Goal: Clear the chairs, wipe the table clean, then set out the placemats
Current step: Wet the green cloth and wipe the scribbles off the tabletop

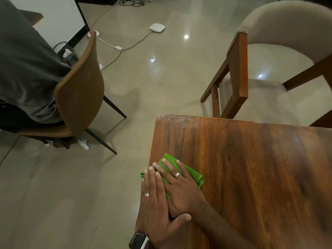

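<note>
Fingers [168,165] of both hands flat atop green cloth [192,174] at table [251,168] edge

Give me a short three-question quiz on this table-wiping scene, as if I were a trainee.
1. True or false: both hands press flat on the green cloth.
2. Where on the wooden table does the cloth lie? A) far right corner B) near the left edge C) the middle
3. What does the left hand wear at the wrist?

Key:
1. True; the left hand partly overlaps the right hand, fingers spread on the cloth.
2. B.
3. A dark-faced wristwatch.
</note>
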